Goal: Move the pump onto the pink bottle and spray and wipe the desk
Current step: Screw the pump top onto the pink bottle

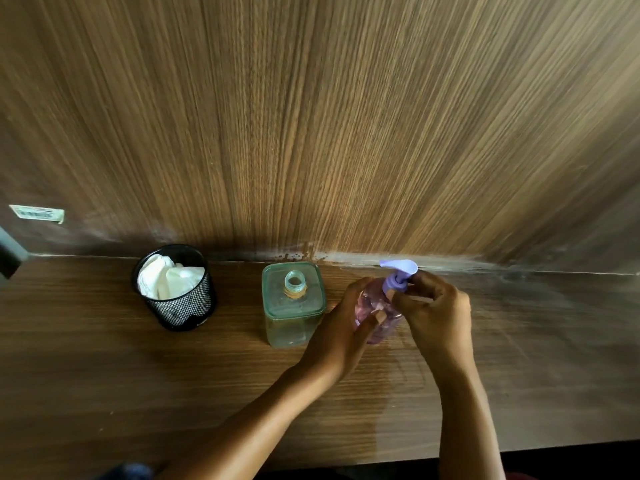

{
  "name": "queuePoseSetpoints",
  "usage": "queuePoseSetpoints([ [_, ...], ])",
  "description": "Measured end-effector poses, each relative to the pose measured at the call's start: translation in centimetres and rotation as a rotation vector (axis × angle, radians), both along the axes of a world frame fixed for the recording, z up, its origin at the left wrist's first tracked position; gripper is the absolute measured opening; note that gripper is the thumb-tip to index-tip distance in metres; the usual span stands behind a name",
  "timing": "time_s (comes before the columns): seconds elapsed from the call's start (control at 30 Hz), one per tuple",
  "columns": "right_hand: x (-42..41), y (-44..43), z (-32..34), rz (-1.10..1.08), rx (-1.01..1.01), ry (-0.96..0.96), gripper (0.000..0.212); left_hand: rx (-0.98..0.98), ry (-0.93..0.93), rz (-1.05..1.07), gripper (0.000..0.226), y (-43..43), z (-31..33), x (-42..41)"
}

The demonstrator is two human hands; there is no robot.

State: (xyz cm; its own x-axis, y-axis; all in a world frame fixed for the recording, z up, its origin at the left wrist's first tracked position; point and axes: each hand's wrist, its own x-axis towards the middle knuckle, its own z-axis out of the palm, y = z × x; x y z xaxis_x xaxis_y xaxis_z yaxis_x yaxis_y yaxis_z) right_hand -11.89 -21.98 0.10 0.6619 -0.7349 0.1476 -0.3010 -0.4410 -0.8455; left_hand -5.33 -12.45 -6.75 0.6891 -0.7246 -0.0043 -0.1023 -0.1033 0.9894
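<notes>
The clear pink bottle (372, 306) stands on the wooden desk (173, 382) right of centre. My left hand (341, 327) wraps around its body from the left. A purple pump (398, 273) sits on top of the bottle, its spout pointing left. My right hand (438, 310) pinches the pump's collar from the right. A square green bottle (292, 317) with an open, capless neck stands just left of the pink one. White cloth (166, 277) is stuffed in a black mesh cup (180, 306) further left.
A wood-grain wall panel (311, 116) rises straight behind the desk, with a barcode sticker (36, 213) at left. A grey object (8, 254) pokes in at the far left edge. The desk's front edge runs along the bottom right.
</notes>
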Motion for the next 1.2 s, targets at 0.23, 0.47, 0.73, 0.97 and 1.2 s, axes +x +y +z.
queuePoseSetpoints([
  [0.23,0.7,0.4,-0.5,-0.176,-0.039,-0.021,0.019,-0.014,0.03,0.005,0.04,-0.1,0.1,0.1],
  [0.47,0.3,0.5,-0.4,-0.05,0.127,-0.039,0.049,-0.055,0.054,0.008,0.04,0.0,0.3,0.0],
  [0.73,0.1,0.2,-0.3,-0.087,0.121,-0.063,0.022,-0.034,0.01,0.003,0.044,0.0,0.3,0.1],
  [0.97,0.9,1.0,-0.6,-0.184,0.07,-0.066,0.029,-0.03,-0.015,0.016,0.043,0.0,0.4,0.0],
  [1.2,-0.4,0.0,0.0,0.066,0.429,-0.205,0.048,-0.015,-0.039,0.026,0.046,0.0,0.2,0.1],
])
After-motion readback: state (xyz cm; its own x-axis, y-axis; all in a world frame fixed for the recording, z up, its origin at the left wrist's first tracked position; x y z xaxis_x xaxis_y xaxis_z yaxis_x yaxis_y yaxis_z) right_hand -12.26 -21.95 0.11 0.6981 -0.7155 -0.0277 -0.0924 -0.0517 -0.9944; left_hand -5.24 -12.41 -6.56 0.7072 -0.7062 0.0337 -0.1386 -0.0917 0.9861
